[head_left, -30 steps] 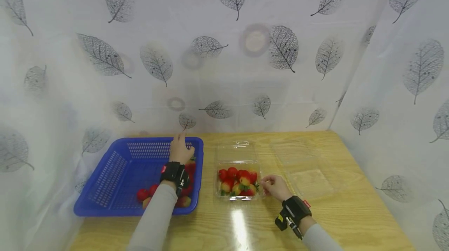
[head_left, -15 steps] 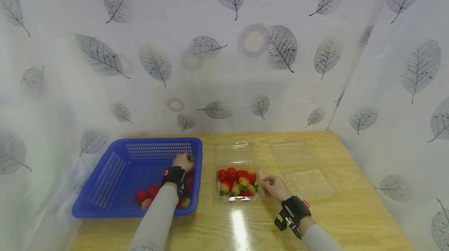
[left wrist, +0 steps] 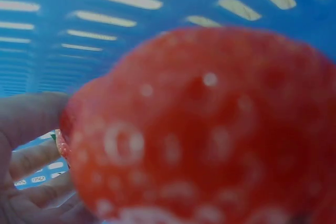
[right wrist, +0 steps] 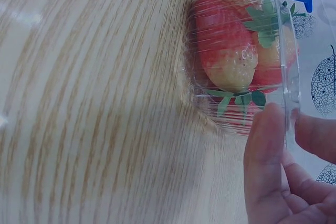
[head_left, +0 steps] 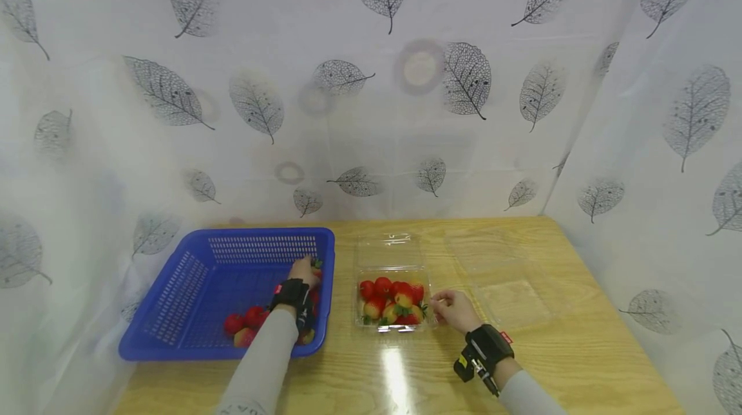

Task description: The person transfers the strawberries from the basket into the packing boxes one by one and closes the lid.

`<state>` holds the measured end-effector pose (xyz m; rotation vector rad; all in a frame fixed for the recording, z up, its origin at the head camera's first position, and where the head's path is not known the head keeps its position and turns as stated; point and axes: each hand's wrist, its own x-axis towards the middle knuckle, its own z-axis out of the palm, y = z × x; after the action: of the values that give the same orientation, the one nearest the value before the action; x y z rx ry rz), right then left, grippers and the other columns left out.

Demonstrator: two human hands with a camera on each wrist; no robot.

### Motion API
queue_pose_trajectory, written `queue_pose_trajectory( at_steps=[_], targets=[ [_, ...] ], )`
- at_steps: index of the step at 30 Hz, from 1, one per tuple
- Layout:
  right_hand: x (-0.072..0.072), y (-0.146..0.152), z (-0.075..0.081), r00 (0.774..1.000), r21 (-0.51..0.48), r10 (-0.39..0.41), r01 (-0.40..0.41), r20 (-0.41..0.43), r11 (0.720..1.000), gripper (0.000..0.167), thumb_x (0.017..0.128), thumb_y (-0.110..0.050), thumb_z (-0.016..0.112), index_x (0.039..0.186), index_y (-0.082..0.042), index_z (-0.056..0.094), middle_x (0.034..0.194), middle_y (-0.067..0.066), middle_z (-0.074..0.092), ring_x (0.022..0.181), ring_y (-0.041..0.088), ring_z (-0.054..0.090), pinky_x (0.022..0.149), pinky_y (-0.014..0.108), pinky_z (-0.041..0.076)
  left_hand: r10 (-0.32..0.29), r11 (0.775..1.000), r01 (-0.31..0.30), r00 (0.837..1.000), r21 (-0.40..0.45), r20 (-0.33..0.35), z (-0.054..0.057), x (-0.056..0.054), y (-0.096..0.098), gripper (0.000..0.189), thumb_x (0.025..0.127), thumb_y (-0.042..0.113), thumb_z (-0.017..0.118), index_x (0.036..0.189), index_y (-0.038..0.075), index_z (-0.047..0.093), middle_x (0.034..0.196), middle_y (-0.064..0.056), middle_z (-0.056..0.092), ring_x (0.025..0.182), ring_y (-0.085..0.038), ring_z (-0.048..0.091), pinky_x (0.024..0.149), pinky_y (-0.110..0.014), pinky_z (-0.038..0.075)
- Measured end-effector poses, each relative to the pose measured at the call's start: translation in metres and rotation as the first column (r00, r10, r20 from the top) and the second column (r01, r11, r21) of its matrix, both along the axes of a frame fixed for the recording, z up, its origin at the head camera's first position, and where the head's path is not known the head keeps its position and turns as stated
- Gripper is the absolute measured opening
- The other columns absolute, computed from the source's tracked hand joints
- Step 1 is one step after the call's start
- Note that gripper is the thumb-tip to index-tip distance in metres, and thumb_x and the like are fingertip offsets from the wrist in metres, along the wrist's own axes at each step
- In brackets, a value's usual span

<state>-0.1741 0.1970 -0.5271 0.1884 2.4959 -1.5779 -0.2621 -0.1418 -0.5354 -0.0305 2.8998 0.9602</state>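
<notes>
My left hand (head_left: 304, 270) reaches into the right side of a blue plastic basket (head_left: 199, 299), beside a leafy strawberry (head_left: 317, 264). In the left wrist view a large red strawberry (left wrist: 210, 129) fills the foreground and hides much of the fingers (left wrist: 31, 116); I cannot tell whether they grip a fruit. My right hand (head_left: 456, 310) pinches the right rim of a clear plastic clamshell box (head_left: 394, 327), its lid (head_left: 390, 250) folded back. Several strawberries (head_left: 402, 299) fill that box. In the right wrist view the rim (right wrist: 290, 85) runs between thumb and finger.
More strawberries (head_left: 246, 325) lie in the basket's front part. Right of the filled box, another clear clamshell box (head_left: 513, 302) lies on the wooden table (head_left: 464, 383). A white leaf-print curtain (head_left: 371, 144) stands behind the table and at both sides.
My left hand has come down from near the basket's back rim into its right side, onto the strawberries there. The right hand stays at the box rim.
</notes>
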Motion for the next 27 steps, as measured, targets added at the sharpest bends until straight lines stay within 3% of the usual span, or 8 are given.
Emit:
queue_pose_trajectory(
  at_steps=[10,18,23,27],
  targets=[
    [0.0,-0.001,0.001,1.0,0.004,0.001,-0.001,0.0,1.0,0.01,0.085,-0.002,0.058,0.089,0.007,0.06,0.065,0.006,0.056,0.056,0.013,0.054,0.053,0.03,0.052,0.015,1.0,-0.015,1.0,0.003,-0.021,0.003,0.001,-0.002,0.056,0.059,0.0,0.074,0.11,-0.012,0.055,0.103,-0.029,0.059,0.095,-0.04,0.056,0.084,-0.047,0.045],
    [0.001,-0.001,0.002,1.0,-0.003,0.001,-0.001,0.016,1.0,0.01,0.086,-0.002,0.058,0.09,0.008,0.06,0.066,0.006,0.055,0.056,0.013,0.055,0.054,0.03,0.052,0.053,0.997,-0.052,0.999,0.049,-0.007,0.034,0.006,-0.008,0.054,0.065,0.003,0.071,0.114,-0.012,0.052,0.105,-0.028,0.058,0.095,-0.038,0.055,0.083,-0.048,0.045],
    [0.0,-0.001,0.002,1.0,0.006,0.008,-0.008,0.014,1.0,0.011,0.086,-0.003,0.058,0.091,0.007,0.06,0.065,0.006,0.055,0.056,0.013,0.055,0.054,0.03,0.052,0.064,0.996,-0.055,0.99,0.076,-0.124,0.057,0.006,-0.008,0.054,0.068,0.003,0.07,0.117,-0.011,0.051,0.107,-0.029,0.055,0.097,-0.039,0.053,0.084,-0.049,0.043],
    [0.0,-0.001,0.002,1.0,0.014,0.001,-0.001,0.012,1.0,0.011,0.086,-0.003,0.058,0.091,0.007,0.06,0.065,0.006,0.055,0.056,0.013,0.055,0.054,0.03,0.052,0.08,0.99,-0.047,0.964,0.132,-0.254,0.076,0.007,0.004,0.056,0.069,0.002,0.07,0.121,-0.005,0.051,0.113,-0.027,0.052,0.102,-0.039,0.051,0.086,-0.049,0.042]
  ],
)
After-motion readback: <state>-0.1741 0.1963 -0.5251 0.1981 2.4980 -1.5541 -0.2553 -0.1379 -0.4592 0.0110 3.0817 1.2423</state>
